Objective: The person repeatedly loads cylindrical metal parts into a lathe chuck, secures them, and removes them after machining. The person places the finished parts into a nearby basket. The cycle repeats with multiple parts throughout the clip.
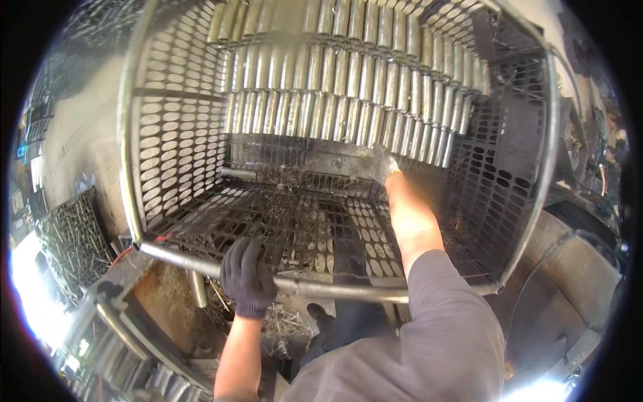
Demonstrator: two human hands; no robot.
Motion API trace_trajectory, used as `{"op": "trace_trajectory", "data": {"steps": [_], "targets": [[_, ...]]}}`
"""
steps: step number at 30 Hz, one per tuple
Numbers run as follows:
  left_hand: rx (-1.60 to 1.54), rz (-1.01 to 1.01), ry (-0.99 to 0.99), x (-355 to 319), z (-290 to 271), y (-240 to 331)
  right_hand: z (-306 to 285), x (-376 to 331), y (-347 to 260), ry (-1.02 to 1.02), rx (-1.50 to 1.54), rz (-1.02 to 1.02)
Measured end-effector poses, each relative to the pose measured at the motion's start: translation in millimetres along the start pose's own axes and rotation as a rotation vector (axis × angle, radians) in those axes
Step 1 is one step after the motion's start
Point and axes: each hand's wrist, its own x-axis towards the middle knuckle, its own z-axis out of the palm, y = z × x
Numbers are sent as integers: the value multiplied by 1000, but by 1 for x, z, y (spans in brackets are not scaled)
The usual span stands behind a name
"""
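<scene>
A large metal cage (179,253) with oval-perforated walls opens in front of me. Inside, short metal tubes (341,122) stand side by side in stacked rows against its far part. My left hand (246,276), in a dark knit glove, is closed over the cage's tubular front rail (338,289). Stretched deep into the cage, my right hand (385,165) is at the lower edge of the bottom row, near the tubes right of the middle. It looks smeared and greyish, and its fingers cannot be made out, nor whether they hold a tube.
One loose tube (239,173) lies low at the cage's left side. Debris is scattered over the perforated floor (281,221). More metal tubes (134,365) are at the lower left, and a bin of thin metal pieces (75,234) stands farther left. A rusty metal housing (569,281) is on the right.
</scene>
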Motion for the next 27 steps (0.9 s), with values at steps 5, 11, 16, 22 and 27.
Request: {"op": "trace_trajectory", "data": {"steps": [5, 11, 16, 22, 27], "targets": [[-12, -52, -230, 1, -4, -5, 41, 112, 15, -302, -2181, -413], [18, -62, -311, 18, -5, -2, 43, 122, 14, -559, -1830, -425], [4, -65, -327, 18, -7, -1, 24, 101, 48, -1044, -2067, 148], [10, -68, -238, 10, -8, -4, 36, 84, 87, -1672, -3024, -1185], [-47, -75, -182, -5, -5, -9, 37, -78, -1, -2775, -2884, -2080]]}}
